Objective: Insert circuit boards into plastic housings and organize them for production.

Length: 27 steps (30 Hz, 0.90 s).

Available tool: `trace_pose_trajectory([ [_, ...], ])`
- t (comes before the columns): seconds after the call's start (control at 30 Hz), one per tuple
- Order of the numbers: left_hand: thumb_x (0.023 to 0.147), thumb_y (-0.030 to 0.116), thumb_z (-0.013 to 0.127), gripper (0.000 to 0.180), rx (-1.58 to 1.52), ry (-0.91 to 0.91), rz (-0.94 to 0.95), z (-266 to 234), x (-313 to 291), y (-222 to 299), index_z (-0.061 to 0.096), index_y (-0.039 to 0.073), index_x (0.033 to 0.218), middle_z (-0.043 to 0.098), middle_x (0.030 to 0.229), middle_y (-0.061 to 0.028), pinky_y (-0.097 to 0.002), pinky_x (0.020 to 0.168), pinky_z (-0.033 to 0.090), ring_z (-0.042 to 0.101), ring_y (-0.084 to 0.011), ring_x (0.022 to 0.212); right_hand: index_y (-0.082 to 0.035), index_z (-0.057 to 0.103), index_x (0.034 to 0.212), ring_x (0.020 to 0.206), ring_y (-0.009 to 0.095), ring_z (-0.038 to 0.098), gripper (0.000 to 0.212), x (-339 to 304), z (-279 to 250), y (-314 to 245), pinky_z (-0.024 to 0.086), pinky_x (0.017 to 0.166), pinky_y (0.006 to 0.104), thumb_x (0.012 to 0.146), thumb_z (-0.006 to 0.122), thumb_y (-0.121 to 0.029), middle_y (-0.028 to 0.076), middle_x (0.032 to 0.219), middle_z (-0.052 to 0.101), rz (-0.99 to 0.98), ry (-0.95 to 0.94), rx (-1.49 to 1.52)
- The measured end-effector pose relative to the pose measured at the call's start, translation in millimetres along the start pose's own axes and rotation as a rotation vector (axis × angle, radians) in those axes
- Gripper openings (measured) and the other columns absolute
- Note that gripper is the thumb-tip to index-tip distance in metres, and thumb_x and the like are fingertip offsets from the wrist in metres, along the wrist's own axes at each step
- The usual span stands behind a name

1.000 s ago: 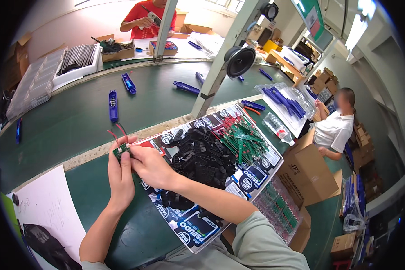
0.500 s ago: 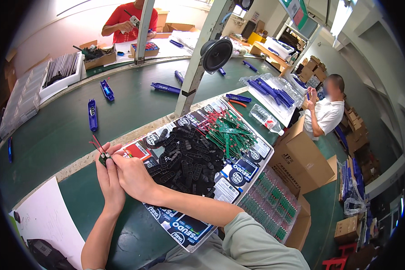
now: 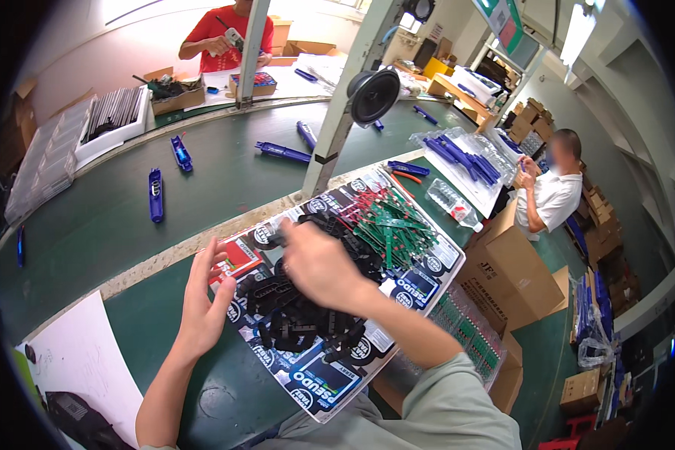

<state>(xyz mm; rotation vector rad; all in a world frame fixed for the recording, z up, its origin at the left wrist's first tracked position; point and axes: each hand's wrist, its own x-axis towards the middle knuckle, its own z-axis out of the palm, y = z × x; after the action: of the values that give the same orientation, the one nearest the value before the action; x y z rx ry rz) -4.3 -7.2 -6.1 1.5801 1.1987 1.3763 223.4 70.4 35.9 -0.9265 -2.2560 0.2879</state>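
Flat multicoloured printed board (image 3: 319, 382): one, under both heaps.
Black elongated plastic pieces (image 3: 274, 294): one heap, uncountable.
Thin green strips (image 3: 397, 229): one heap alongside.
Right hand (image 3: 321, 264): over black heap; blurred, cannot tell its grip.
Left hand (image 3: 204, 309): fingers spread, at board's edge.

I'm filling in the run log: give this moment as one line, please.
left hand: open, appears empty | right hand: over black parts, blurred, grip unclear | green strips: piled beside black parts
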Motion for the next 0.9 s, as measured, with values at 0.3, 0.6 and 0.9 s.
trace_pose_trajectory([
  [0.3,0.101,0.015,0.059,0.029,0.028,0.368,-0.009,-60,45,-43,0.064,-0.002,0.124,0.07,0.12,-0.0115,-0.0316,0.095,0.049,0.064,-0.0172,0.108,0.001,0.057,0.131,0.094,0.038,0.06,0.038,-38,-97,168,0.049,0.087,0.0482,0.095,0.049,-0.009,0.02,0.1,0.063,0.263,0.177,-0.848],
  [0.6,0.094,0.034,0.063,0.044,0.972,0.638,-0.314,-164,110,-133,0.064,0.005,0.126,0.064,0.121,-0.0185,-0.0459,0.099,0.048,0.06,-0.0365,0.115,0.003,0.057,0.133,0.111,0.035,0.057,0.042,-48,-86,162,0.045,0.096,0.0448,0.094,0.06,-0.013,0.017,0.118,0.059,0.381,0.099,-0.7],
  [0.9,0.093,0.043,0.062,0.053,1.144,0.522,-0.586,-175,147,-146,0.063,0.005,0.13,0.06,0.126,-0.0225,-0.0496,0.098,0.049,0.06,-0.0393,0.117,-0.004,0.069,0.107,0.097,0.031,0.062,0.024,8,-32,83,0.048,0.087,0.0431,0.084,0.073,-0.012,0.012,0.102,0.066,-0.028,0.01,-0.329],
])
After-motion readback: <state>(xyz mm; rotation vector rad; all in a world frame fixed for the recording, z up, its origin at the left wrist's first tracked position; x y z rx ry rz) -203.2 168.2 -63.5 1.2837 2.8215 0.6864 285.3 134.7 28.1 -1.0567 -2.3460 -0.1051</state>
